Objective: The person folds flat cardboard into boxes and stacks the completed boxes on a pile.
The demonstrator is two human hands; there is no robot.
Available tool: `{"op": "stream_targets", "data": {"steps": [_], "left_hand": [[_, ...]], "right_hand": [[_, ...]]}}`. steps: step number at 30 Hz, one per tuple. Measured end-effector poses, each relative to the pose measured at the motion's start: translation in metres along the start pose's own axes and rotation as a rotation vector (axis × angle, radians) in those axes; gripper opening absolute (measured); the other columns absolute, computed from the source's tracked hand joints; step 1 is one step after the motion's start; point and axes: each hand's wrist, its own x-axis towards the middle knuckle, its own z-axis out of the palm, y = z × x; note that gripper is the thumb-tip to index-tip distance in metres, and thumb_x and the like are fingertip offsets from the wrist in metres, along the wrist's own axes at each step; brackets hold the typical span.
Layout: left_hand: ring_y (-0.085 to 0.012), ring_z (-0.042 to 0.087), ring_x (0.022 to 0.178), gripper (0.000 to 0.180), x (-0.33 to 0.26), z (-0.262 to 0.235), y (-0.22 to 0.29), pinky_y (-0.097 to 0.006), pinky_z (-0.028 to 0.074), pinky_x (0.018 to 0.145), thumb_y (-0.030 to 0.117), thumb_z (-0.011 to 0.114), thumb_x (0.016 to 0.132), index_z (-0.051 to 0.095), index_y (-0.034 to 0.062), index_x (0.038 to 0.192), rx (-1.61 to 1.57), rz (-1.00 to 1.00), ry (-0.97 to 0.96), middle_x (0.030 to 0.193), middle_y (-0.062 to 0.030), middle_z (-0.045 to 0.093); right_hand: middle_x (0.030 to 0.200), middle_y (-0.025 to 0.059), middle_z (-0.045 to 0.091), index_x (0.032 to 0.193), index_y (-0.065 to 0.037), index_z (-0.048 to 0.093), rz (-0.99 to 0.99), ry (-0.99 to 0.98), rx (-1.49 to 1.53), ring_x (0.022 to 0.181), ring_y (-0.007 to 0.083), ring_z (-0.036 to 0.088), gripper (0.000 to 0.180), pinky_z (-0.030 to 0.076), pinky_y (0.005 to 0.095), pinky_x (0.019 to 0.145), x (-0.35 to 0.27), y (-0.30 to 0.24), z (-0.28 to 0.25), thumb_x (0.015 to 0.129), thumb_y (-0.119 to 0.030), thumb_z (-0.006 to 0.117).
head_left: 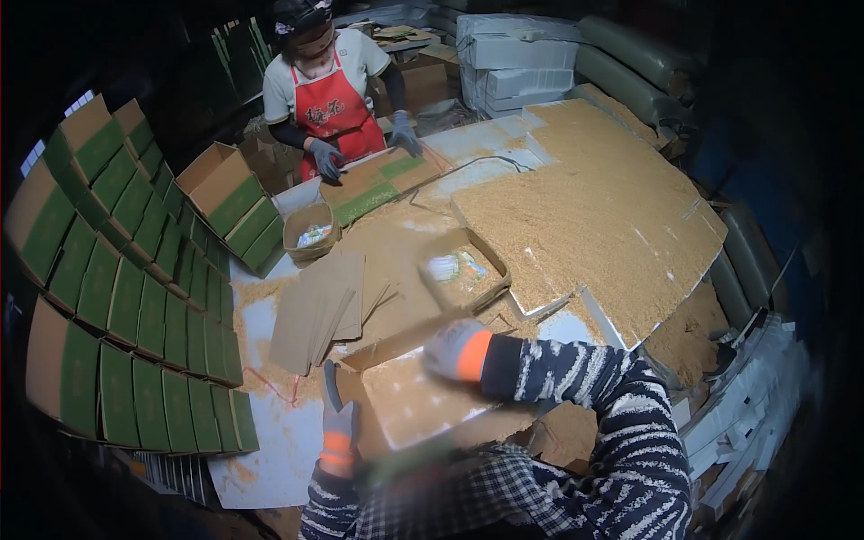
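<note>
Brown cardboard makes the open rectangular box with a pale, powdery tan filling [367, 418], which lies in front of the person, between the two hands. The left hand, in a grey glove with orange cuff [339, 423], is at the left wall of this box; I cannot tell how firmly its fingers close there. The right hand, in a similar grey glove with orange cuff [447, 349], is over the far side of the box, and it is blurred, so whether it holds something or stays loose I cannot tell.

Beyond the right hand stands a brown rectangular tray with rounded corners [497, 292], with white and coloured packets [457, 267] inside. Flat brown cardboard sheets [310, 315] lie overlapped to the far left of the box. Farther left, green-and-brown cardboard boxes [135, 297] are stacked in rows. Across the table, a co-worker in a red apron [337, 112] has both gloved hands at a long green-and-brown cardboard piece [387, 184].
</note>
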Motion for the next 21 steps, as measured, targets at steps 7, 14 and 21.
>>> {"op": "stream_targets", "data": {"steps": [7, 14, 21], "left_hand": [[-0.0249, 0.045, 0.132, 0.058, 0.028, -0.002, 0.014, -0.032, 0.040, 0.105, 0.016, 0.054, 0.097, 0.032, 0.0020, 0.149, 0.021, 0.060, -0.045, 0.145, -0.0168, 0.045], [-0.0418, 0.027, 0.141, 0.081, 0.152, -0.066, -0.136, -0.045, 0.026, 0.115, 0.029, 0.074, 0.078, 0.037, 0.0121, 0.148, 0.814, -0.191, 0.379, 0.151, -0.0238, 0.034], [-0.0307, 0.048, 0.128, 0.067, 0.189, -0.032, -0.123, -0.041, 0.037, 0.108, 0.029, 0.069, 0.079, 0.046, 0.0159, 0.141, 1.044, -0.120, 0.224, 0.144, -0.0109, 0.048]], "right_hand": [[0.141, 0.0136, 0.049, 0.128, -0.013, 0.058, 0.434, 0.381, 0.105, 0.132, 0.0314, 0.043, 0.042, 0.034, 0.0424, 0.109, 0.151, 0.227, 0.131, 0.091, -0.030, 0.048], [0.117, 0.0159, 0.067, 0.108, -0.007, 0.072, 0.506, 0.006, 0.071, 0.109, 0.0306, 0.064, 0.035, 0.048, 0.0446, 0.095, 0.183, 0.217, 0.161, 0.096, -0.020, 0.042], [0.118, 0.0055, 0.063, 0.093, -0.012, 0.072, 0.464, 0.465, 0.080, 0.115, 0.0268, 0.055, 0.020, 0.045, 0.0393, 0.097, 0.110, 0.227, 0.136, 0.081, -0.026, 0.062]]}}
